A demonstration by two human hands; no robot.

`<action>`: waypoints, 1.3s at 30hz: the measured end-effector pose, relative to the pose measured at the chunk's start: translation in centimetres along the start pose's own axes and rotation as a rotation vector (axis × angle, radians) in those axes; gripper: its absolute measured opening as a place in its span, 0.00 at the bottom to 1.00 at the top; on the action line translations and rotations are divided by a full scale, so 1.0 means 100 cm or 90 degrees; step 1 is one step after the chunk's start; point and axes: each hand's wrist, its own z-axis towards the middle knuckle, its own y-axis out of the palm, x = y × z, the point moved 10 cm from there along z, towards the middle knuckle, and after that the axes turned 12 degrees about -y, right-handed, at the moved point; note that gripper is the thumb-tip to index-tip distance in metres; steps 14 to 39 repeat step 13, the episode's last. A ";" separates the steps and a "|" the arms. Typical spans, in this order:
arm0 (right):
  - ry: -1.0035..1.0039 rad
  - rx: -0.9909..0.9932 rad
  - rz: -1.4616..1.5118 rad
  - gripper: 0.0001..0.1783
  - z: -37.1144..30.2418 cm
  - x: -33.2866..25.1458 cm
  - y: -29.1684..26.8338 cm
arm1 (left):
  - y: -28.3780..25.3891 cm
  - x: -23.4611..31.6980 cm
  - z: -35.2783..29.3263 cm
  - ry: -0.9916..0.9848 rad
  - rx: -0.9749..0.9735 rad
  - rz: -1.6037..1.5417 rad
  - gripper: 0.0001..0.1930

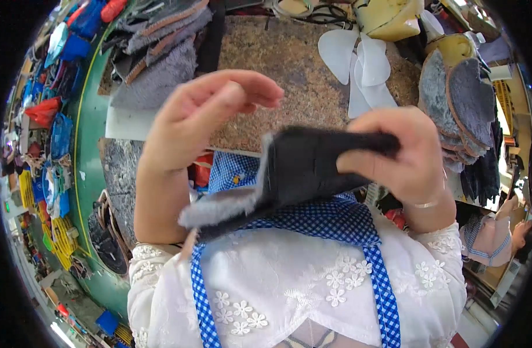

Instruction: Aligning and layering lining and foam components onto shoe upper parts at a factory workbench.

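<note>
My right hand [396, 153] grips a black fleece-lined boot upper [312, 165] by its narrow end, thumb on the near side. The upper is smeared by motion and hangs in front of my blue checked apron. Its grey fluffy lining [225, 209] shows at the left edge, below my left hand [214, 113]. That hand is raised, apart from the upper, with its fingers loosely curved and nothing seen in it.
Pale teardrop-shaped sheets [367, 64] lie on the worn brown board [266, 52]. Stacked grey fleece-lined pieces stand at the far left [156, 64] and right [457, 104]. Yellow containers [388, 17] sit at the back right. Another person [492, 238] is at the right edge.
</note>
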 end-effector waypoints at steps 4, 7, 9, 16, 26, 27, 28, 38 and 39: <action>0.216 0.043 0.291 0.12 0.000 0.043 0.014 | 0.032 0.020 -0.008 -0.022 -0.090 0.023 0.14; 0.189 0.027 0.375 0.10 0.005 0.042 0.022 | 0.032 -0.001 -0.005 -0.097 -0.032 0.022 0.12; 0.209 0.101 0.371 0.11 0.002 0.053 0.017 | 0.030 -0.019 -0.006 -0.140 -0.018 -0.182 0.10; 0.184 0.126 0.432 0.12 0.002 0.063 0.019 | 0.028 -0.020 -0.008 -0.099 -0.014 -0.202 0.09; 0.184 0.126 0.432 0.12 0.002 0.063 0.019 | 0.028 -0.020 -0.008 -0.099 -0.014 -0.202 0.09; 0.184 0.126 0.432 0.12 0.002 0.063 0.019 | 0.028 -0.020 -0.008 -0.099 -0.014 -0.202 0.09; 0.184 0.126 0.432 0.12 0.002 0.063 0.019 | 0.028 -0.020 -0.008 -0.099 -0.014 -0.202 0.09; 0.184 0.126 0.432 0.12 0.002 0.063 0.019 | 0.028 -0.020 -0.008 -0.099 -0.014 -0.202 0.09; 0.184 0.126 0.432 0.12 0.002 0.063 0.019 | 0.028 -0.020 -0.008 -0.099 -0.014 -0.202 0.09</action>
